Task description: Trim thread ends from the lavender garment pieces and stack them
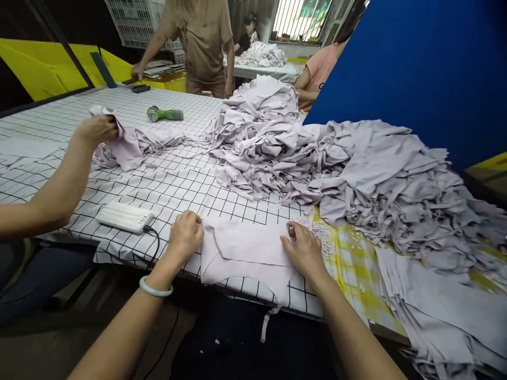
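Observation:
A pale lilac fabric piece (253, 245) lies folded over at the table's front edge. Its curved lower part hangs slightly past the edge, with a narrow strip dangling. My left hand (185, 236), with a pale bangle on the wrist, has its fingers curled at the piece's left side, closed on its edge. At the right side rests my right hand (304, 248), thumb and forefinger apart against the fabric. Its other fingers are partly hidden. Just left of my left hand lies a white power bank (124, 217) with a black cable plugged in.
A large heap of lilac fabric (269, 137) spreads across the table's middle and right. Stacked pieces (443, 311) lie nearer right, beside yellow checked cloth (352, 264). A co-worker's hand (97, 129) holds fabric at left. A green handheld tool (164, 114) lies farther back. A blue panel (404, 68) stands right.

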Motion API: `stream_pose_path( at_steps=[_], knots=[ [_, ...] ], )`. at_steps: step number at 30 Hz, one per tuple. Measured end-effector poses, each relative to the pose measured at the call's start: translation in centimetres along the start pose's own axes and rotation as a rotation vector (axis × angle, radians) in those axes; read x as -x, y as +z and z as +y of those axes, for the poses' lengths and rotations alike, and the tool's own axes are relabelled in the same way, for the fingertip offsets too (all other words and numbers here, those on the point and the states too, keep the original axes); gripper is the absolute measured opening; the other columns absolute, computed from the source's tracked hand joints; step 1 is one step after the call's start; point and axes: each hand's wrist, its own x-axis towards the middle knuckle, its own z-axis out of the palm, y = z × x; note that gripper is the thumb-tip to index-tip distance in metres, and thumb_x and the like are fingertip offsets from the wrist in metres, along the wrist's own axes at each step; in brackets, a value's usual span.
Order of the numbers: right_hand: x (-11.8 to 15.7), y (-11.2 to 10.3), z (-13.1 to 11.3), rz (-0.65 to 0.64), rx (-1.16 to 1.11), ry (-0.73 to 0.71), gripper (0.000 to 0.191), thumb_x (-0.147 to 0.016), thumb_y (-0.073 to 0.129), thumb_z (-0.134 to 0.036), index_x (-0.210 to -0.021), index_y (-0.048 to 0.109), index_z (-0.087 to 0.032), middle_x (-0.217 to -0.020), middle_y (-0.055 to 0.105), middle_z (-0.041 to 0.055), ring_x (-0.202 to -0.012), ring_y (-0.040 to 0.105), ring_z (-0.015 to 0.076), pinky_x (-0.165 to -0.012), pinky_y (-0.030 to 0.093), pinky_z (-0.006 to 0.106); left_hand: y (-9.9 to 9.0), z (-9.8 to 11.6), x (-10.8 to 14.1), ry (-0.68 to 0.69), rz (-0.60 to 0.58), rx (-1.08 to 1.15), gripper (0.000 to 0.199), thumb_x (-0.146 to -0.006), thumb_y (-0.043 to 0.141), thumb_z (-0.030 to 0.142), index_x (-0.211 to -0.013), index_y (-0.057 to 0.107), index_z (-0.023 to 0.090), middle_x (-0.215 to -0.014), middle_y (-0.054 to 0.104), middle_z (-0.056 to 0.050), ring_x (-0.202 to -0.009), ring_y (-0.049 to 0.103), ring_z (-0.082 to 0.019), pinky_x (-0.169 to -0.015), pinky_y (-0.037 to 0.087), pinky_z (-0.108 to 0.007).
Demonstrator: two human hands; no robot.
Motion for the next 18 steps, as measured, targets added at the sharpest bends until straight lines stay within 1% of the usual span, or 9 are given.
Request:
stream_pose_path(
  at_steps=[2, 5, 7, 9, 11, 12, 15, 16, 18],
  knots=[
    [-0.1, -0.2, -0.2, 0.018, 0.029, -0.005, 0.031, -0.088, 0.051, -0.037, -0.115, 0.057, -0.022, -0.098, 0.067, 0.0087, -0.096, 0.058, 0.0306, -0.085, 0.036, 0.046, -0.2, -0.2, 0.5, -0.010, 0.025, -0.035, 0.018, -0.080, 0.054, 0.014, -0.097, 0.054, 0.022, -0.107, 0.063, -0.011, -0.102, 0.055, -0.031, -0.082, 0.044, -0.043],
    [-0.7, -0.2, -0.3, 0.001, 0.064, 0.023, 0.024, -0.089, 0.050, -0.042, -0.096, 0.061, -0.022, -0.089, 0.067, 0.0078, -0.093, 0.056, 0.0298, -0.084, 0.032, 0.044, -0.1, 0.0, 1.5, -0.017, -0.103, -0.042, 0.021, -0.079, 0.058, 0.023, -0.100, 0.053, 0.022, -0.104, 0.063, -0.009, -0.101, 0.055, -0.031, -0.084, 0.043, -0.046],
    [-1.2, -0.2, -0.2, -0.033, 0.075, 0.041, 0.020, -0.088, 0.051, -0.038, -0.083, 0.060, -0.021, -0.080, 0.065, 0.0061, -0.088, 0.054, 0.0280, -0.084, 0.030, 0.043, 0.0, 0.1, 1.8, -0.048, -0.181, -0.052, 0.020, -0.077, 0.054, 0.015, -0.096, 0.053, 0.021, -0.095, 0.063, -0.007, -0.095, 0.057, -0.029, -0.084, 0.043, -0.045],
    [-1.7, -0.1, 0.1, -0.038, 0.077, 0.035, 0.016, -0.087, 0.052, -0.033, -0.079, 0.059, -0.021, -0.074, 0.064, 0.0047, -0.085, 0.053, 0.0263, -0.084, 0.027, 0.042, -0.1, 0.1, 2.0, -0.080, -0.133, -0.076, 0.027, -0.074, 0.046, 0.005, -0.094, 0.053, 0.020, -0.094, 0.063, -0.008, -0.095, 0.057, -0.029, -0.082, 0.042, -0.044],
    [-1.9, 0.0, 0.6, -0.006, 0.078, 0.011, 0.015, -0.086, 0.052, -0.032, -0.080, 0.060, -0.020, -0.073, 0.064, 0.0047, -0.084, 0.052, 0.0254, -0.085, 0.025, 0.041, -0.2, 0.3, 2.4, -0.018, -0.056, -0.080, 0.026, -0.074, 0.046, 0.005, -0.095, 0.053, 0.019, -0.100, 0.062, -0.010, -0.099, 0.056, -0.029, -0.082, 0.042, -0.043],
    [-1.8, 0.1, 0.8, 0.014, 0.083, -0.004, 0.016, -0.087, 0.052, -0.032, -0.081, 0.060, -0.020, -0.074, 0.064, 0.0051, -0.085, 0.052, 0.0252, -0.085, 0.025, 0.041, -0.3, 0.4, 2.8, 0.055, -0.058, -0.070, 0.024, -0.076, 0.049, 0.009, -0.097, 0.053, 0.019, -0.102, 0.062, -0.011, -0.100, 0.055, -0.029, -0.083, 0.042, -0.043],
    [-1.5, 0.4, 1.1, 0.058, 0.113, -0.039, 0.017, -0.090, 0.050, -0.031, -0.084, 0.062, -0.019, -0.079, 0.067, 0.0065, -0.086, 0.053, 0.0251, -0.086, 0.023, 0.041, -0.1, 0.4, 4.1, 0.263, -0.151, -0.026, 0.015, -0.080, 0.053, 0.016, -0.095, 0.053, 0.020, -0.094, 0.061, -0.007, -0.090, 0.055, -0.026, -0.080, 0.043, -0.039],
    [-1.3, 0.5, 1.2, 0.069, 0.127, -0.045, 0.017, -0.090, 0.050, -0.030, -0.085, 0.063, -0.019, -0.080, 0.068, 0.0069, -0.087, 0.054, 0.0252, -0.087, 0.023, 0.041, 0.0, 0.2, 4.5, 0.284, -0.151, -0.021, 0.011, -0.081, 0.051, 0.015, -0.091, 0.053, 0.020, -0.088, 0.061, -0.006, -0.085, 0.055, -0.024, -0.077, 0.044, -0.037],
    [-1.1, 0.6, 1.1, 0.087, 0.149, -0.053, 0.018, -0.091, 0.050, -0.029, -0.086, 0.063, -0.019, -0.083, 0.070, 0.0076, -0.088, 0.055, 0.0256, -0.087, 0.022, 0.041, 0.0, -0.6, 5.1, 0.268, -0.084, -0.015, 0.011, -0.083, 0.046, 0.011, -0.082, 0.049, 0.021, -0.078, 0.057, -0.005, -0.077, 0.053, -0.022, -0.072, 0.044, -0.035]
  ],
)
